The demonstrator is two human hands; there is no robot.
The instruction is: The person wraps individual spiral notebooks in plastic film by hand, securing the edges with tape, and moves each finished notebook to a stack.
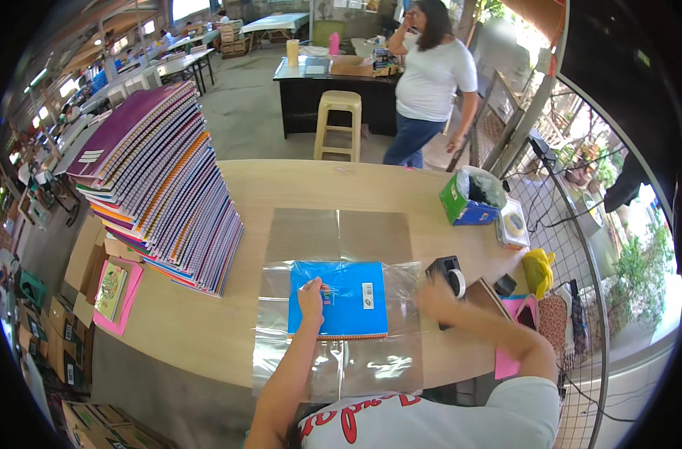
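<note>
A blue spiral notebook point(348, 314) lies on clear plastic sheets point(341, 232) spread over the table, its wire binding toward me. Shiny clear film seems to cover part of its upper side. My left hand point(310, 302) rests on the notebook's left half with curled fingers; whatever they pinch is too small to make out. Smeared by motion, my right hand point(437, 301) is just right of the notebook, beside a black tape dispenser point(447, 275) with a roll of tape. Its fingers cannot be read.
A tall leaning stack of spiral notebooks point(169, 187) stands at left, near a pink sheet with a booklet point(113, 292). At right are a green-blue box point(468, 198), a tape roll point(514, 222) and a yellow cloth point(538, 271). Beyond the table, a person point(436, 82) stands near a stool point(339, 123).
</note>
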